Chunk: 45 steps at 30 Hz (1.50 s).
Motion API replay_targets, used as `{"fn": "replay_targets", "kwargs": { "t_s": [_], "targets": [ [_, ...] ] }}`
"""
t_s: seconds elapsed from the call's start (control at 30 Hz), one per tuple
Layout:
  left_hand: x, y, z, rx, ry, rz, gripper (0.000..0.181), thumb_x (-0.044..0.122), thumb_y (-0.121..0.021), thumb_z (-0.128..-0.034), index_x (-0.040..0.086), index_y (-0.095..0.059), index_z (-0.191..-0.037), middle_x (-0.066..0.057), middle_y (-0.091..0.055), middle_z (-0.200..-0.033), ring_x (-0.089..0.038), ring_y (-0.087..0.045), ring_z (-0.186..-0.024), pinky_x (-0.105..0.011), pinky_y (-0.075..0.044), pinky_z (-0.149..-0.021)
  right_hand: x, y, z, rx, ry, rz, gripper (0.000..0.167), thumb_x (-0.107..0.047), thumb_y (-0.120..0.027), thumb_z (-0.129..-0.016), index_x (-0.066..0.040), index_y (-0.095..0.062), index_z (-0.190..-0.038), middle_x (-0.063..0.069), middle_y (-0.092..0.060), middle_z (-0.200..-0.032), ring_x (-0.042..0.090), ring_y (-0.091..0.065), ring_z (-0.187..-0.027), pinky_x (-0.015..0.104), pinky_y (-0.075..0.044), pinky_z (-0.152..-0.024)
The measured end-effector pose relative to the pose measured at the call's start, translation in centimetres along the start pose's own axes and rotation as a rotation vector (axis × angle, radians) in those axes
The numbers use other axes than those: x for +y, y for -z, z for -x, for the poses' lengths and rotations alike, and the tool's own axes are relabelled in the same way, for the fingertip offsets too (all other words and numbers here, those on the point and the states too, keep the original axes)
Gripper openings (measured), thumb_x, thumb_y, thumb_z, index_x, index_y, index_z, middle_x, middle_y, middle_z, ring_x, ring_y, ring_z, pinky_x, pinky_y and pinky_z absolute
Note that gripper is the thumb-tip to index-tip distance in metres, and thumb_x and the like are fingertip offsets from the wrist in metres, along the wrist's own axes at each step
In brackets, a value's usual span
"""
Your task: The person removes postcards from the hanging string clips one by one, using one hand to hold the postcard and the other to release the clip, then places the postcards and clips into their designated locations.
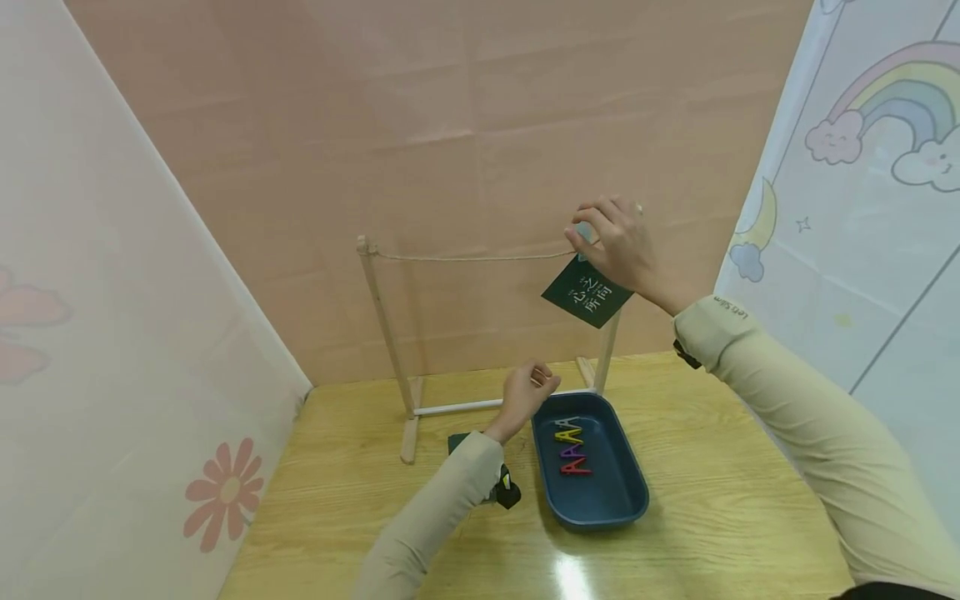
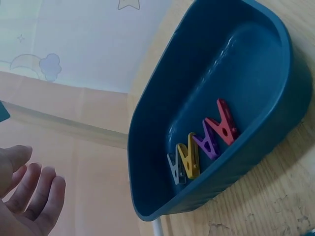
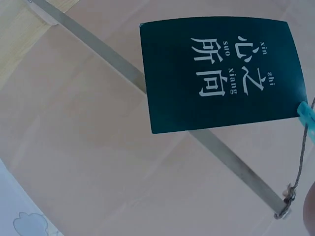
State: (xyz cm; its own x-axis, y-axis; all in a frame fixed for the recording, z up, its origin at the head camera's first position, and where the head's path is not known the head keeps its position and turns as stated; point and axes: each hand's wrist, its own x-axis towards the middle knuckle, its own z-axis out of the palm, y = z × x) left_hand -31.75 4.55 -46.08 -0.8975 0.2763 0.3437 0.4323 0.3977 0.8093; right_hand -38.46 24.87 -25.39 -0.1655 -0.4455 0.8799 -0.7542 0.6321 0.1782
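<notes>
My right hand (image 1: 611, 246) is up at the right end of the string (image 1: 472, 259), pinching a light blue clothespin (image 3: 306, 115). That clothespin sits at one corner of a dark green card (image 1: 587, 292) with white Chinese characters, which hangs tilted beside the string. Lower down, my left hand (image 1: 527, 390) hovers near the far left rim of a blue tray (image 1: 611, 508), its fingers loosely bent and holding nothing. Inside the tray lie several clothespins: red (image 2: 225, 123), purple (image 2: 208, 141), yellow (image 2: 190, 156) and grey (image 2: 176, 166).
The string runs between two wooden posts (image 1: 388, 325) joined below by a white bar (image 1: 453, 408). Part of another dark green piece (image 1: 455, 442) shows on the wooden table (image 1: 337, 517) beside my left forearm. A peach backdrop (image 1: 337, 167) rises behind, with printed sheets at both sides.
</notes>
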Motion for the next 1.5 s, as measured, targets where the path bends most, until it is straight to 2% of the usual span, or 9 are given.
{"fn": "replay_targets", "kwargs": {
  "t_s": [0.1,0.27,0.33,0.53,0.77,1.03,1.23,1.37,1.5],
  "targets": [
    [0.0,-0.1,0.1,-0.006,0.016,0.013,0.013,0.016,-0.068,-0.0961,0.004,-0.064,-0.099,-0.007,-0.064,-0.091,-0.013,-0.061,-0.076,-0.024,-0.054,-0.065,0.5,0.1,0.0,-0.028,-0.026,0.015,0.027,-0.015,-0.069,-0.092,0.008,-0.066,-0.106,0.026,-0.063,-0.11,0.046,-0.054,-0.103,0.056,-0.04,-0.099],
    [-0.1,-0.3,-0.3,0.008,0.03,0.033,0.013,0.016,-0.068,-0.0959,0.005,-0.064,-0.099,-0.006,-0.065,-0.091,-0.013,-0.062,-0.074,-0.024,-0.055,-0.064,0.9,0.3,0.3,-0.068,-0.076,0.036,0.03,-0.015,-0.071,-0.091,0.008,-0.066,-0.109,0.025,-0.063,-0.114,0.045,-0.053,-0.11,0.051,-0.024,-0.118],
    [0.1,-0.5,-0.5,0.017,0.026,0.031,0.014,0.017,-0.069,-0.0956,0.005,-0.064,-0.1,-0.005,-0.065,-0.09,-0.014,-0.062,-0.075,-0.025,-0.055,-0.064,0.9,0.3,0.4,-0.095,-0.104,0.04,0.03,-0.016,-0.07,-0.092,0.007,-0.067,-0.111,0.024,-0.063,-0.116,0.043,-0.053,-0.111,0.051,-0.023,-0.118],
    [1.0,-1.0,-1.3,0.038,0.008,0.025,0.023,0.023,-0.068,-0.0967,0.002,-0.064,-0.106,-0.003,-0.065,-0.088,-0.012,-0.062,-0.076,-0.024,-0.054,-0.068,0.8,0.4,0.8,-0.194,-0.189,0.038,0.031,-0.018,-0.066,-0.095,0.003,-0.066,-0.118,0.022,-0.062,-0.123,0.042,-0.051,-0.116,0.054,-0.033,-0.11],
    [1.8,-1.6,-1.8,0.062,-0.007,0.038,0.025,0.023,-0.066,-0.098,0.001,-0.062,-0.109,-0.002,-0.063,-0.086,-0.012,-0.061,-0.077,-0.025,-0.054,-0.068,0.8,0.8,0.9,-0.245,-0.218,0.081,0.034,-0.025,-0.06,-0.099,0.001,-0.065,-0.12,0.021,-0.063,-0.122,0.041,-0.053,-0.116,0.05,-0.018,-0.119],
    [2.2,-1.8,-2.3,0.086,-0.02,0.076,0.027,0.027,-0.064,-0.0989,0.004,-0.061,-0.113,-0.003,-0.065,-0.091,-0.013,-0.063,-0.081,-0.025,-0.055,-0.072,0.7,1.2,0.8,-0.331,-0.254,0.074,0.039,-0.031,-0.058,-0.101,-0.002,-0.062,-0.127,0.019,-0.061,-0.127,0.039,-0.051,-0.118,0.054,-0.025,-0.113],
    [2.7,-1.8,-2.9,0.119,-0.033,0.109,0.03,0.027,-0.065,-0.0986,0.003,-0.061,-0.116,-0.004,-0.065,-0.095,-0.013,-0.065,-0.08,-0.024,-0.056,-0.071,0.6,0.8,1.0,-0.29,-0.239,0.067,0.037,-0.027,-0.061,-0.099,-0.001,-0.064,-0.124,0.02,-0.063,-0.123,0.04,-0.053,-0.116,0.055,-0.026,-0.111],
    [3.2,-1.9,-3.2,0.097,-0.044,0.107,0.03,0.027,-0.064,-0.0992,0.004,-0.06,-0.118,-0.004,-0.064,-0.095,-0.012,-0.064,-0.08,-0.023,-0.055,-0.071,0.6,0.6,1.2,-0.242,-0.243,0.05,0.035,-0.026,-0.062,-0.097,0.0,-0.065,-0.121,0.021,-0.064,-0.119,0.04,-0.055,-0.112,0.057,-0.026,-0.11],
    [3.8,-2.0,-3.6,0.084,-0.056,0.105,0.027,0.023,-0.064,-0.0994,0.005,-0.058,-0.119,-0.005,-0.065,-0.095,-0.012,-0.064,-0.079,-0.023,-0.055,-0.071,0.6,0.5,1.2,-0.234,-0.245,0.058,0.036,-0.027,-0.062,-0.097,-0.002,-0.066,-0.122,0.02,-0.065,-0.119,0.039,-0.056,-0.11,0.059,-0.027,-0.106]
  ]
}}
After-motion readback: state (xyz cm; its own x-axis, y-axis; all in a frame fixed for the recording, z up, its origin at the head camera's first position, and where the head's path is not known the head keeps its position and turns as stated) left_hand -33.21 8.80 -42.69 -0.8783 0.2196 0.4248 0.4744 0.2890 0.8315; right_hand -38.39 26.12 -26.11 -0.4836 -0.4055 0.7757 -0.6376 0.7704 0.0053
